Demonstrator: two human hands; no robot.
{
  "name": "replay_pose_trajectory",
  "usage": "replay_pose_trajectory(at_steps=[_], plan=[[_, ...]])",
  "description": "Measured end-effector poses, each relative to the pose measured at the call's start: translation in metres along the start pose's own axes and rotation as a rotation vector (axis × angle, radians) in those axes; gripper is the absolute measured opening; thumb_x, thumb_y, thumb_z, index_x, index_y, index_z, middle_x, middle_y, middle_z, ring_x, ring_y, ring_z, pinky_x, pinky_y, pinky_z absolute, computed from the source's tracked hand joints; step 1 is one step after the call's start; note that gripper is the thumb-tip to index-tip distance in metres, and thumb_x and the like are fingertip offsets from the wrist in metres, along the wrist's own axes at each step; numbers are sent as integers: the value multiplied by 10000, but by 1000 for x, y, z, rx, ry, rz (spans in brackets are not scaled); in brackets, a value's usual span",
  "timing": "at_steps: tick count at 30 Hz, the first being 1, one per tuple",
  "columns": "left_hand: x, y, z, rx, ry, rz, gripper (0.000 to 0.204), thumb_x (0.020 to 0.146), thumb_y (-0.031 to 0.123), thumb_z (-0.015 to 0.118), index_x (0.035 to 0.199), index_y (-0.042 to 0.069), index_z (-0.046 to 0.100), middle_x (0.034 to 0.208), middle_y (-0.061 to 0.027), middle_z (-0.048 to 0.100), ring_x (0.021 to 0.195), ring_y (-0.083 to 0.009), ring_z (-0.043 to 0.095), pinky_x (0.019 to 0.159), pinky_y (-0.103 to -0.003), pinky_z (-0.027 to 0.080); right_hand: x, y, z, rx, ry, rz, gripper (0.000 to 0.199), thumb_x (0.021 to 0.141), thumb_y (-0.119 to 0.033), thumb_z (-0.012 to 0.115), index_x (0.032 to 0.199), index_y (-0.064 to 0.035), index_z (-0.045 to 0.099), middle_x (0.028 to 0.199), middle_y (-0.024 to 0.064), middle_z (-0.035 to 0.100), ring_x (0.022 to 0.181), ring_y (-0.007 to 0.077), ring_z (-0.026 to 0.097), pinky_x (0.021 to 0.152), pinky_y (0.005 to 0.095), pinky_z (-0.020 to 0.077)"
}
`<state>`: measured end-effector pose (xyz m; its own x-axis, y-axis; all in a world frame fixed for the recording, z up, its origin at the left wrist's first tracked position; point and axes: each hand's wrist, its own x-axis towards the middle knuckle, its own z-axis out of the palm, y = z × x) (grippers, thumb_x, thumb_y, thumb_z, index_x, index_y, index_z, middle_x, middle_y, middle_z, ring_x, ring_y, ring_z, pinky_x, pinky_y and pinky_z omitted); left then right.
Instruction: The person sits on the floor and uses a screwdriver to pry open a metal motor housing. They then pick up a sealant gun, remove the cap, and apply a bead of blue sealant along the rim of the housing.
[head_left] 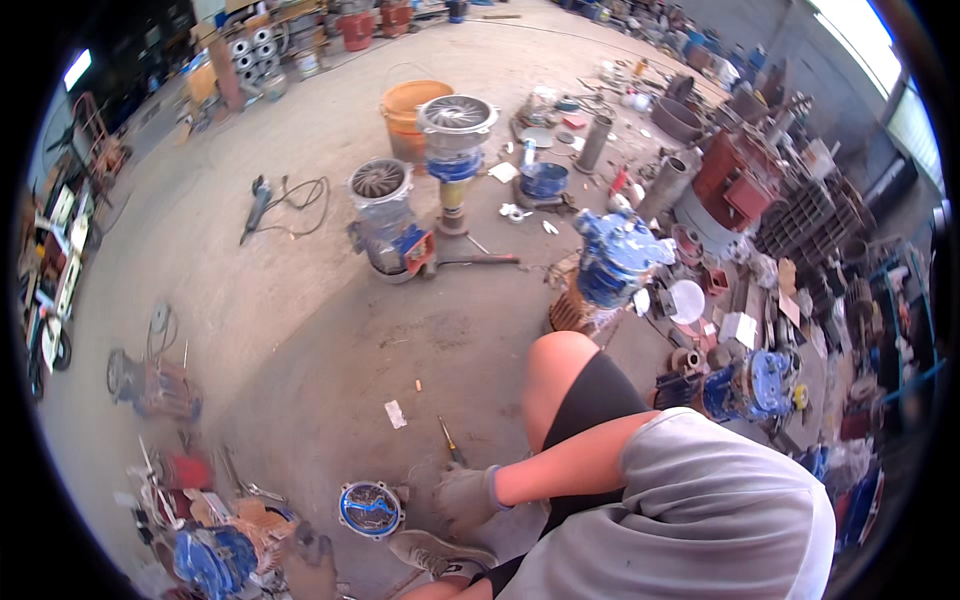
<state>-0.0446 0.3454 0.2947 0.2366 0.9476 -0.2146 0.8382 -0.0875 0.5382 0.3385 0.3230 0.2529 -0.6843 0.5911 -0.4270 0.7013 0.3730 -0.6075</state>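
My right hand (466,497), in a grey work glove, reaches down to the floor beside my shoe. Just beyond it is a screwdriver (451,436) with a yellow and dark handle, its handle end against the glove. The fingers are blurred, so whether they grip it is unclear. Left of this hand stands a round metal housing (371,509) with a blue rim and a blue streak across its dark top. My left hand (312,568), also gloved, is low at the picture's edge, beside a blue-painted motor part (216,560). Its fingers are too dim to read.
Ahead stand two upright motors with fan ends (380,180), (458,115) and an orange bucket (408,128). A blue-topped motor (615,262) is beyond my knee. An angle grinder (256,208) with a cord lies farther left. Parts and scrap crowd the right side.
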Motion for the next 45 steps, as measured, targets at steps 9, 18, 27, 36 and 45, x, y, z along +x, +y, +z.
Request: replay_pose_trajectory(at_steps=[9, 18, 27, 36, 45], plan=[[42, 247, -99, 522, -121, 400, 526, 989, 262, 754, 1440, 8, 663, 1285, -324, 698, 1200, -496, 670, 1033, -540, 538, 4, -29, -19, -11, -52, -137, 406, 904, -341, 753, 1188, -59, 821, 1155, 193, 808, 1141, 402, 752, 1036, 545, 558], [16, 289, -62, 249, -278, 218, 562, 966, 285, 785, 1455, 43, 651, 1384, -274, 676, 1251, -414, 670, 1082, -520, 509, -30, -62, -71, -450, -62, -561, 369, 950, -348, 687, 1175, -106, 851, 1247, 91, 816, 1145, 316, 774, 933, 522, 608], [-11, 230, -54, 231, -126, -228, 658, 939, 336, 792, 1476, 17, 586, 1360, -277, 673, 1264, -481, 643, 1081, -538, 516, -7, -76, -38, -306, -185, -513, 324, 920, -278, 727, 1188, -131, 834, 1160, 77, 826, 1050, 298, 785, 887, 450, 610], [-41, 269, -56, 187, -146, -264, 669, 942, 329, 816, 1486, 9, 595, 1354, -252, 687, 1118, -411, 723, 940, -478, 584, 9, -90, 84, -259, 19, -698, 268, 944, -283, 677, 1060, -124, 859, 1166, 80, 826, 1144, 316, 760, 961, 493, 559], [-70, 258, -58, 283, -40, -260, 733, 921, 418, 814, 1502, 34, 587, 1337, -223, 680, 1198, -433, 687, 1011, -518, 551, -11, -107, -3, -276, -316, -580, 356, 930, -202, 666, 1250, -75, 758, 1169, 151, 808, 1094, 301, 783, 916, 480, 547]])
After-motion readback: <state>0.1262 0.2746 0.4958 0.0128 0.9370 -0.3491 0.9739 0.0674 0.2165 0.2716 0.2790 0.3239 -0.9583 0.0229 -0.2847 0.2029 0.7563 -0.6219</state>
